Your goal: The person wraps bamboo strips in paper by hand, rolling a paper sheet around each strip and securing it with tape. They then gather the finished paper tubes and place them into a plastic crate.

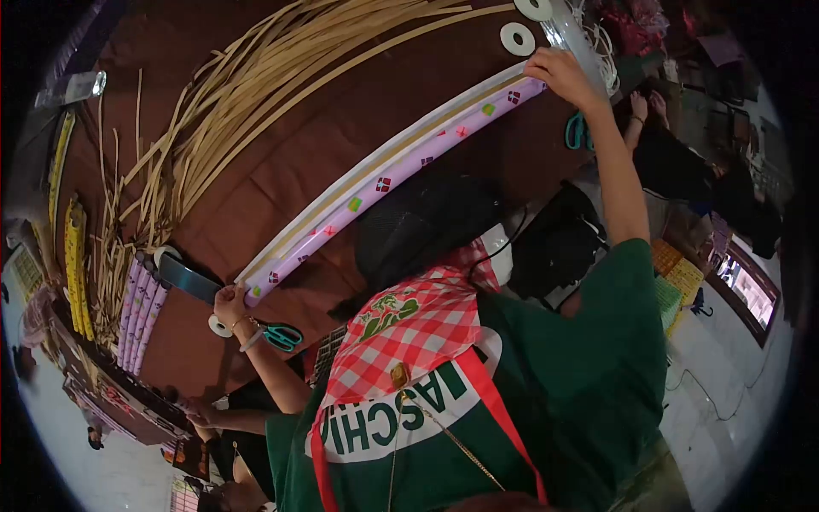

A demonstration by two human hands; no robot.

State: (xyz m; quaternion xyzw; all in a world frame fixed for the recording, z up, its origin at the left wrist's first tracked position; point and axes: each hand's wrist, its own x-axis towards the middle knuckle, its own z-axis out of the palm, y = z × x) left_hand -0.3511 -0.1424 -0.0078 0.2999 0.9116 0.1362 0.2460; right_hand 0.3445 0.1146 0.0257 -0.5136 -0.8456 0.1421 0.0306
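A long lilac printed paper strip [383, 184] stretches diagonally over the brown-covered table, with a white band along its far edge. On it runs a narrow tan flat strip [367, 166]. My left hand [229, 305] pinches the near-left end, fingers closed at the paper's corner. At the far-right end, my right hand [559, 77] has its fingers closed on the paper's edge. Beside my left hand lie teal-handled scissors [281, 336], a white tape roll [218, 325] and a dark blue band-like object [189, 280].
Many loose tan strips [281, 77] cover the table's far side. Lilac rolls [141, 316] and yellow rolls [77, 269] lie left. White rings [517, 39] and more scissors [577, 131] are at right. A black bag [426, 226] sits before me. Other people's hands [648, 107] show nearby.
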